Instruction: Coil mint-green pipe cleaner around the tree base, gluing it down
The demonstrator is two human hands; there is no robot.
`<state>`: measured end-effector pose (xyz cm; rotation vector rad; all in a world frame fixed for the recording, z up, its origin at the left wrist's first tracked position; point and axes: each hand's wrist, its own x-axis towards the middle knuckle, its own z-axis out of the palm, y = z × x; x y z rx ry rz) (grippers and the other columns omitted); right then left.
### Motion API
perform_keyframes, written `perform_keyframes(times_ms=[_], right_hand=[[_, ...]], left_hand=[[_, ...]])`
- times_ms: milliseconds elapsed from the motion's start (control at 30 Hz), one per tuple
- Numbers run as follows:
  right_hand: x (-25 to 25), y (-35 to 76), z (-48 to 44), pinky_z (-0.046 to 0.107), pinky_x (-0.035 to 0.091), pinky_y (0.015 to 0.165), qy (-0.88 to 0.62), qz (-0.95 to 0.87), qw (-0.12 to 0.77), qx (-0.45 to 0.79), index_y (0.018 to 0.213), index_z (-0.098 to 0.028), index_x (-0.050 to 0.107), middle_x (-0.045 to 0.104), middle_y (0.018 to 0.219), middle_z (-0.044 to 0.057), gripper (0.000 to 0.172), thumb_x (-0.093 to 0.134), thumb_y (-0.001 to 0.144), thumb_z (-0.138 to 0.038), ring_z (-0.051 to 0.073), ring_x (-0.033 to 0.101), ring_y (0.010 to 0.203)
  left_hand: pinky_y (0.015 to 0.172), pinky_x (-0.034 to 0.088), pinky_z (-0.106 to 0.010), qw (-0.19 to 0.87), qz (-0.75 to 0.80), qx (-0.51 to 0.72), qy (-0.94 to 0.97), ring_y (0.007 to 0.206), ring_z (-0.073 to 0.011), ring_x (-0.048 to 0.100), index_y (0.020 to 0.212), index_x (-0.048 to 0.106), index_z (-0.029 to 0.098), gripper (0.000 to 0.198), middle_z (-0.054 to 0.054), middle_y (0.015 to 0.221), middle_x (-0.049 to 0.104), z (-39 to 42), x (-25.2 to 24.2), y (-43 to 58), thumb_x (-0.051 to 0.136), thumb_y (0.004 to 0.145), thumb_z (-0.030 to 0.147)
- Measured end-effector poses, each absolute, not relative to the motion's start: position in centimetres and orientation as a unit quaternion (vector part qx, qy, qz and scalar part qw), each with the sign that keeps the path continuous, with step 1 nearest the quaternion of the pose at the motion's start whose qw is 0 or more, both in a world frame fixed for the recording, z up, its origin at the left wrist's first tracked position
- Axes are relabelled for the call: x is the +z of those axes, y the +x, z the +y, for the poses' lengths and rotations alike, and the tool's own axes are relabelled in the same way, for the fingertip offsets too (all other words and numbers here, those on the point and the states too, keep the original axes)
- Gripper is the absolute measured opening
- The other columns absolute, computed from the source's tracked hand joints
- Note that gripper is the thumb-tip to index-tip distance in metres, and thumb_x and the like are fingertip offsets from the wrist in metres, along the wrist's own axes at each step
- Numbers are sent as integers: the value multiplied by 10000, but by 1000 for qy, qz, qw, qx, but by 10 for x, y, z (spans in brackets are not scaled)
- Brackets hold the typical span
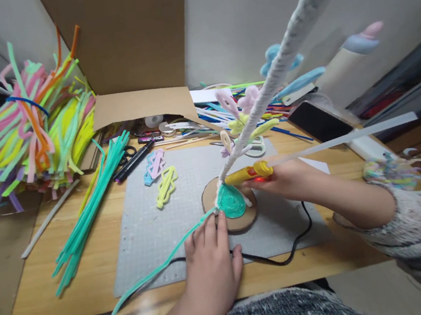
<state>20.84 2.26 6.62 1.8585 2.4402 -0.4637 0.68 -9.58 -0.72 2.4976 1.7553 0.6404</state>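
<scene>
In the head view my right hand (284,180) is closed round a yellow hot glue gun (250,172), with a long translucent glue stick (354,134) sticking out of its back. The gun's nozzle points at a teal coil of pipe cleaner (231,201) on a round wood slice (240,223). My left hand (211,264) lies with fingers stretched out, the tips at the coil's near edge. From there a loose teal pipe cleaner (145,279) trails towards me. A white wrapped stem (262,104) rises tilted from the slice, bearing pastel pipe cleaner flowers (249,99).
The slice rests on a grey cutting mat (148,247). Teal pipe cleaners (94,208) and a big colourful bundle (31,132) lie left. Yellow and pastel zigzag pieces (166,186) sit on the mat. A black cord (290,259) crosses the front; a phone (319,121) lies right.
</scene>
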Motion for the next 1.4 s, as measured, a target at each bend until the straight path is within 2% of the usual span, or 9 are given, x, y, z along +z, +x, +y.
perform_keyframes(times_ms=[133, 400, 533, 733, 867, 967, 1233, 1400], right_hand=[[69, 208, 21, 298, 445, 554, 630, 762, 56, -139, 923, -328, 753, 740, 787, -3, 338, 515, 839, -553, 217, 663, 731], [74, 207, 20, 310, 443, 598, 627, 763, 48, -150, 952, -321, 736, 744, 873, 4, 350, 488, 850, -545, 226, 664, 792], [78, 208, 16, 306, 418, 542, 644, 750, 62, -135, 869, -306, 738, 730, 779, 9, 398, 467, 843, -596, 220, 651, 714], [75, 221, 11, 284, 455, 609, 618, 767, 7, -171, 930, -331, 740, 744, 826, -20, 365, 488, 852, -583, 200, 663, 758], [74, 226, 10, 296, 471, 679, 583, 796, -28, -162, 946, -314, 732, 743, 883, -2, 352, 480, 882, -551, 213, 666, 829], [74, 225, 10, 291, 461, 656, 563, 811, -38, -154, 911, -293, 733, 740, 881, 12, 336, 475, 902, -509, 204, 661, 801], [64, 224, 10, 326, 478, 648, 623, 757, -23, -197, 950, -299, 739, 750, 866, 6, 420, 487, 846, -619, 221, 671, 789], [71, 224, 8, 288, 466, 566, 631, 747, -23, -208, 942, -332, 748, 741, 775, -26, 341, 522, 846, -569, 192, 663, 703]], left_hand=[[935, 344, -419, 13, 559, 203, 804, 1116, -278, 535, 1313, 536, 115, 470, -123, 1251, 625, -95, -7, 6, 512, 870, 271], [943, 343, -421, 10, 563, 201, 801, 1117, -276, 539, 1315, 541, 123, 467, -115, 1250, 629, -96, -8, 7, 504, 875, 277], [946, 349, -422, 15, 562, 197, 803, 1124, -277, 538, 1320, 536, 123, 472, -120, 1255, 626, -95, -7, 7, 500, 873, 270], [947, 356, -427, 17, 565, 196, 802, 1119, -274, 538, 1321, 541, 128, 472, -114, 1259, 628, -95, -7, 7, 503, 878, 286], [939, 365, -428, 18, 567, 193, 801, 1116, -273, 540, 1312, 550, 130, 459, -111, 1255, 632, -95, -5, 6, 491, 879, 270], [939, 365, -429, 24, 566, 191, 801, 1114, -275, 541, 1312, 551, 127, 460, -115, 1251, 634, -95, -4, 6, 490, 877, 261], [949, 352, -435, 31, 564, 193, 802, 1112, -276, 543, 1316, 547, 124, 458, -125, 1248, 631, -95, -4, 5, 495, 883, 266], [952, 349, -437, 32, 563, 195, 802, 1116, -279, 543, 1319, 545, 118, 463, -128, 1253, 624, -94, -4, 6, 503, 883, 269]])
